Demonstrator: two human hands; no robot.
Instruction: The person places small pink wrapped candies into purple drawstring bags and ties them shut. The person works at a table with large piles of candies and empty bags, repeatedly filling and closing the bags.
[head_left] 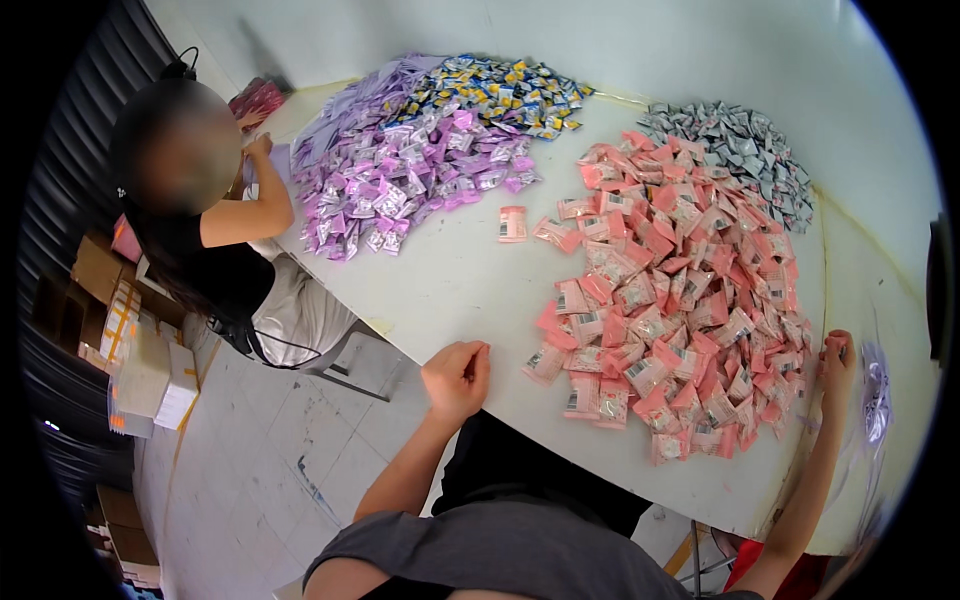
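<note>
My left hand (457,380) is curled into a loose fist at the near edge of the white table; nothing shows in it. At the right, my right hand (838,362) has its fingers curled together, and what they may hold is too small to make out. Beside it lies crumpled, shiny purple-and-clear plastic (876,395). Between my hands a big heap of pink sachets (670,300) with white printed labels covers much of the table (430,295). One pink sachet (512,224) lies apart at the heap's left.
Purple sachets (400,175), flat lilac packaging (350,115), blue-and-yellow sachets (500,90) and grey-green sachets (745,150) are heaped toward the white wall. A co-worker (215,230) sits at the left, hands at the table. Cardboard boxes (150,370) stand on the floor behind them.
</note>
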